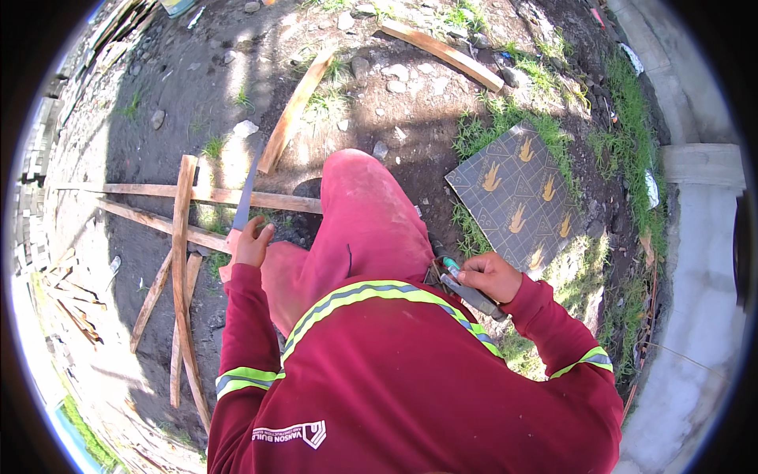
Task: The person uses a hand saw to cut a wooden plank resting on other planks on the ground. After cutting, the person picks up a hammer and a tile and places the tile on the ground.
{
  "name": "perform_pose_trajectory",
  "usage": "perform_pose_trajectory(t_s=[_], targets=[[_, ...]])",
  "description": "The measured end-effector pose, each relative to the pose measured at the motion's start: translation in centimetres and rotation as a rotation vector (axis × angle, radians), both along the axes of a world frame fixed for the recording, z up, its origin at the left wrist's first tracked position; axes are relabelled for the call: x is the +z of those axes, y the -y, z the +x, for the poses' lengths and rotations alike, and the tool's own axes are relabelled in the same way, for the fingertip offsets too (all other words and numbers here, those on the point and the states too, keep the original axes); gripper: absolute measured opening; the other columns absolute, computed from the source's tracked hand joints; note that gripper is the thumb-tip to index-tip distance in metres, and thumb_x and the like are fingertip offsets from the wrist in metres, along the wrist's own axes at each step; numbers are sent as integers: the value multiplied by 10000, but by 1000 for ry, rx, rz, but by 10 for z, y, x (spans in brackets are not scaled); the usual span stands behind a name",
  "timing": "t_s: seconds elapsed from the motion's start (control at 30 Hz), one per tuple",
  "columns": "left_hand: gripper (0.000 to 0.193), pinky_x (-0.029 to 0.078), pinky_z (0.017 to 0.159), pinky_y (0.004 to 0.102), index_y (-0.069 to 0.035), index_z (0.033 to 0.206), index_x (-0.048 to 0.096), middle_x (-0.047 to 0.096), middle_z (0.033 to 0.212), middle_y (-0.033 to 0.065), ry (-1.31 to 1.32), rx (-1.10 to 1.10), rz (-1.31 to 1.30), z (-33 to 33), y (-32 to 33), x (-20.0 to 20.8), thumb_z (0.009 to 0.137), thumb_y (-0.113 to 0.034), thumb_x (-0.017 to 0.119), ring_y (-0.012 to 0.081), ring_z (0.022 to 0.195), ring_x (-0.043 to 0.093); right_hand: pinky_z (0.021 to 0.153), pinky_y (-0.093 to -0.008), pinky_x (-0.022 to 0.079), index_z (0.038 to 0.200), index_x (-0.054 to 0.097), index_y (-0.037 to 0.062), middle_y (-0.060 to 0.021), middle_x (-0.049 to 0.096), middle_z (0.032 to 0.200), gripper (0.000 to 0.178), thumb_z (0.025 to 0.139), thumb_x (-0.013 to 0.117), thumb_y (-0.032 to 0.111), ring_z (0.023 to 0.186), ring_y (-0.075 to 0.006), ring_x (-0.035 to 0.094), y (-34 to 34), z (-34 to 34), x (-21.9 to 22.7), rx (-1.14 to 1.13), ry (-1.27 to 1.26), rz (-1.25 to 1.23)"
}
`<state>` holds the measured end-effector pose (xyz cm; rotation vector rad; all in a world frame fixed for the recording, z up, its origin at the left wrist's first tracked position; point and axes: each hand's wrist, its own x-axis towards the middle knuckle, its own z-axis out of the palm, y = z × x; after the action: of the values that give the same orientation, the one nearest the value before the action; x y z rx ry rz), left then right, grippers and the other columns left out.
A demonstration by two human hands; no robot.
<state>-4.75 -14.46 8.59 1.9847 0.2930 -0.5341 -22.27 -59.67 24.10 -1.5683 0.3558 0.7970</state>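
My left hand (pixel 253 241) is closed around the handle end of a handsaw (pixel 245 194), whose narrow grey blade points up and away from me. Part of the handle is hidden by the fingers. At my right hip, my right hand (pixel 491 276) is pinched closed over a dark waist pouch (pixel 478 301). A teal-ended tool (pixel 451 264) sticks up beside its fingertips. Whatever lies between those fingers is too small and covered to name. My bent knee (pixel 363 178) in red trousers stands between the two hands.
Long wooden boards (pixel 181 276) lie crossed on the dirt at left. Another plank (pixel 296 110) lies ahead, with a wood beam (pixel 442 54) beyond it. A dark printed panel (pixel 517 197) rests on grass at right, near a concrete wall (pixel 695 261). Stones are scattered ahead.
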Motion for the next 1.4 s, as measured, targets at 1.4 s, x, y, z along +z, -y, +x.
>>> perform_pose_trajectory(t_s=[1.4], targets=[[724, 526, 769, 352, -55, 1489, 234, 546, 1229, 138, -705, -476, -713, -24, 208, 109, 858, -115, 584, 204, 1012, 595, 913, -376, 461, 1080, 654, 15, -50, 660, 1058, 233, 885, 607, 132, 1002, -209, 616, -23, 67, -42, -116, 62, 235]])
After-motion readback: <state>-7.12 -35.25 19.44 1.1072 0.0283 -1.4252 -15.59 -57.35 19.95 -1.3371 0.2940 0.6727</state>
